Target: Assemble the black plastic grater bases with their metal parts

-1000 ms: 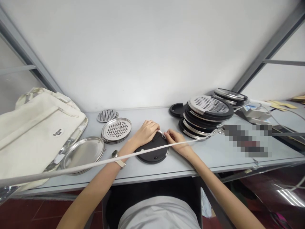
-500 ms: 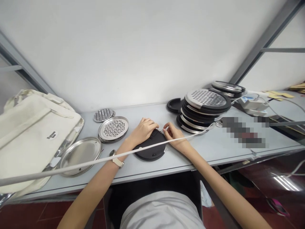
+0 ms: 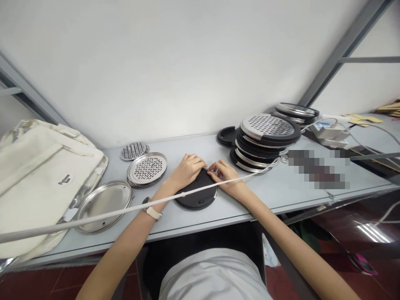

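Note:
A black round cover with a metal rim showing at its right edge lies flat on the table in front of me. My left hand rests over its upper left edge, fingers curled together and gripping it. At the far edge my right hand has thumb and forefinger pinched close to the left fingertips. Whatever sits between those fingers is too small to make out. To the left are perforated metal grater discs and a shallow round metal tray.
A tall stack of black and silver discs stands right of my hands, another stack behind it. A cream bag fills the left end. A white cord crosses the view in front of my forearms. White power strips lie far right.
My right fingers have moved slightly left, closer to the left fingertips at the cover's far edge. The silvery bit between the hands is now mostly covered. My left hand stays on the cover.

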`<move>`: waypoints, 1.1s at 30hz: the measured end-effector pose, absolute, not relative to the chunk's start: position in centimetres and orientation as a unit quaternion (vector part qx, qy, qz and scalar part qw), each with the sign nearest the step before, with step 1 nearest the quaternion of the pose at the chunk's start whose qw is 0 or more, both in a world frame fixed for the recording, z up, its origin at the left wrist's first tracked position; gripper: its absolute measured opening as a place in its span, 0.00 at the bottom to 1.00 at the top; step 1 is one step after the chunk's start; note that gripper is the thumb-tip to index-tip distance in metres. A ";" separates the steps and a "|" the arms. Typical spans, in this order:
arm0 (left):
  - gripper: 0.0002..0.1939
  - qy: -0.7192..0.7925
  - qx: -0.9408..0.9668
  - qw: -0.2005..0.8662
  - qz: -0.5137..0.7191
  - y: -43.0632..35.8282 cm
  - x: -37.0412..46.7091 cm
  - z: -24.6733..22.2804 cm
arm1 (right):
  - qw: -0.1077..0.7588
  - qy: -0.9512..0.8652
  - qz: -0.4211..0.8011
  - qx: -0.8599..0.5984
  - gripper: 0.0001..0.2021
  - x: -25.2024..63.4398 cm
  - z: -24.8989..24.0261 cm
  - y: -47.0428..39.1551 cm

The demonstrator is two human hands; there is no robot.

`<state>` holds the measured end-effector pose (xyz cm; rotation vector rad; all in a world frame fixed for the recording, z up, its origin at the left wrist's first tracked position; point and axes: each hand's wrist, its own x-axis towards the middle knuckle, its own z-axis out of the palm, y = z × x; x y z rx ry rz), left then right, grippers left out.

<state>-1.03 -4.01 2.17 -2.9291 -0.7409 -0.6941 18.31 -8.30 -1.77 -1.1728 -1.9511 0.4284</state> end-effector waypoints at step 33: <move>0.05 -0.280 -0.934 0.068 -0.213 -5.7 -0.1 2.4 | 0.403 -0.779 0.154 -0.456 0.08 17.9 -1.3 -8.5</move>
